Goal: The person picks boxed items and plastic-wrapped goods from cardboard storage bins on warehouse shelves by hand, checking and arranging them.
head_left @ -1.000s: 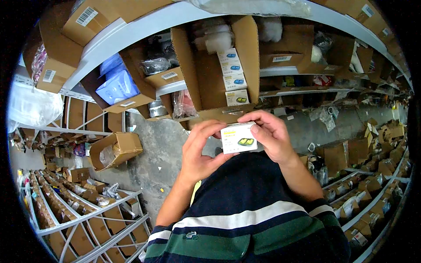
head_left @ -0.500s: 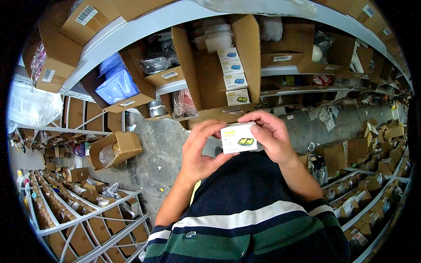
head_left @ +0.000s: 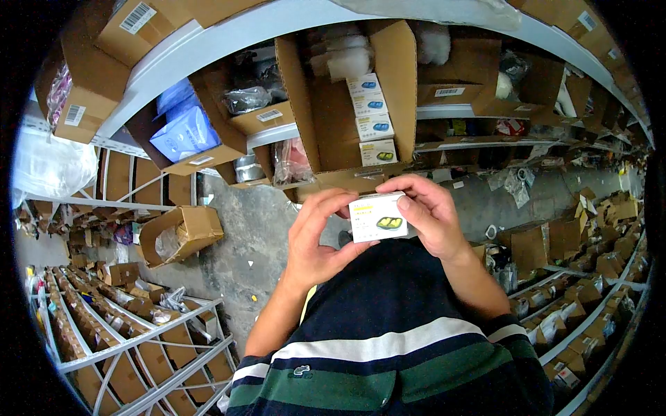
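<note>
A small white box [head_left: 378, 219] with a yellow strip and a green-and-yellow picture is held up in front of my dark striped shirt. My left hand [head_left: 320, 232] grips its left side, thumb below and fingers at the top corner. On the right, my right hand [head_left: 431, 218] pinches the box with the thumb on its front face and fingers behind its upper edge. Just beyond stands an open cardboard carton [head_left: 326, 132] holding a row of similar small boxes [head_left: 375, 127], most with blue pictures, the nearest with a green one.
Shelves with cardboard bins curve across the top, including one with blue packages [head_left: 184, 135]. An open carton [head_left: 182, 236] sits on the grey floor [head_left: 246, 267] at left. Racks [head_left: 149, 329] fill the lower left, and more shelving [head_left: 579, 319] runs along the right.
Both hands keep the same hold on the small white box. The view has shifted very slightly, moving the shelf and cartons a little in the frame.
</note>
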